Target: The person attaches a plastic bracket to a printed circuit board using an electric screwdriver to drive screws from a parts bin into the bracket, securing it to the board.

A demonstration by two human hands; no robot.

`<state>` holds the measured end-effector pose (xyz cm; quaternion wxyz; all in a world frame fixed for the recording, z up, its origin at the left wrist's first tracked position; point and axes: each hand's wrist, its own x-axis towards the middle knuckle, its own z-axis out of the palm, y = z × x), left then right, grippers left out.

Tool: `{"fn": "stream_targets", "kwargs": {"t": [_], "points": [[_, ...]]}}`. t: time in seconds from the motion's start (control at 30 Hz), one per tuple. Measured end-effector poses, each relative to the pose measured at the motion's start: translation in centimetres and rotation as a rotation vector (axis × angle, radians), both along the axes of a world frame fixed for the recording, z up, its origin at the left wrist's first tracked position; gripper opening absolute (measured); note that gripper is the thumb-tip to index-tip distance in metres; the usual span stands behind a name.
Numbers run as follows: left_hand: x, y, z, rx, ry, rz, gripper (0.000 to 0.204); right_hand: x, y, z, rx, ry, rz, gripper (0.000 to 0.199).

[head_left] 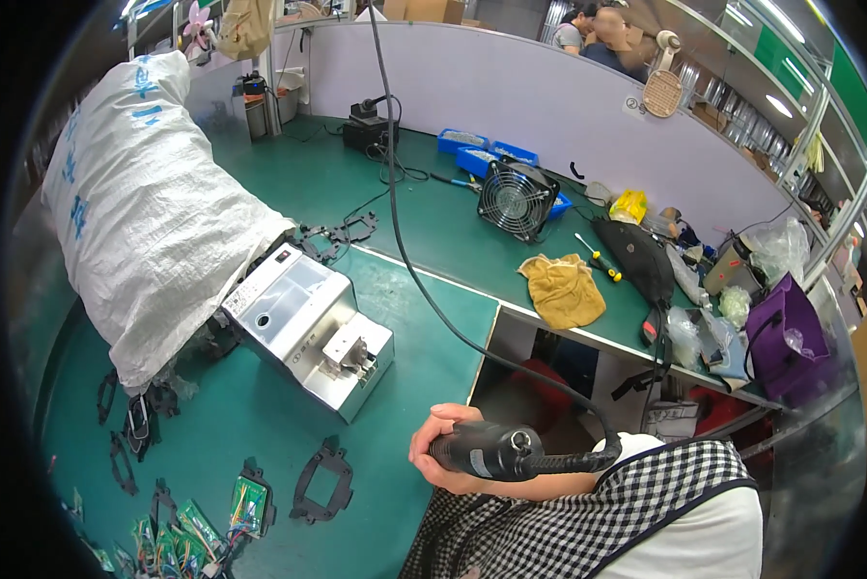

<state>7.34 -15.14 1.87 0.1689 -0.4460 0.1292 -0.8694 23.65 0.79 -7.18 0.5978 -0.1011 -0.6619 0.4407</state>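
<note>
My right hand (433,449) is shut on a black electric screwdriver (489,452), held sideways close to my checked apron (588,526). Its black cable (424,280) runs from the tool's right end up across the bench and out of the top of the view. The tool's tip is hidden behind my fingers. My left hand is not in view. The nearest things on the green bench (260,415) are a black plastic frame (320,478) and a grey metal screw feeder box (303,323).
A big white woven sack (144,212) lies at the left, with more black frames and green circuit boards (248,502) below it. On the far bench are a small black fan (516,198), blue bins (472,145), a yellow cloth (561,288) and a purple bag (786,338). People (598,29) work behind the partition.
</note>
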Motion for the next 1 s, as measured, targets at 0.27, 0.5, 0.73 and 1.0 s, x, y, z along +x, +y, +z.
{"fn": "stream_targets", "kwargs": {"t": [0.27, 0.5, 0.73, 1.0], "points": [[0.6, 1.3, 0.0, 0.015, -0.015, -0.011, 0.036, -0.4, -0.3, -0.2, 0.07, 0.041, -0.07, 0.064], [0.8, 2.1, -0.1, 0.014, -0.014, -0.009, 0.035, -0.2, -0.5, -0.1, 0.079, -0.019, -0.082, 0.062], [1.2, 2.7, 0.0, -0.003, -0.011, 0.009, 0.035, -0.3, -0.3, -0.3, 0.073, 0.007, -0.058, 0.062], [1.3, 3.2, 0.2, -0.001, -0.004, 0.053, 0.035, -0.5, -0.5, -0.8, 0.048, 0.038, -0.068, 0.06]]}}
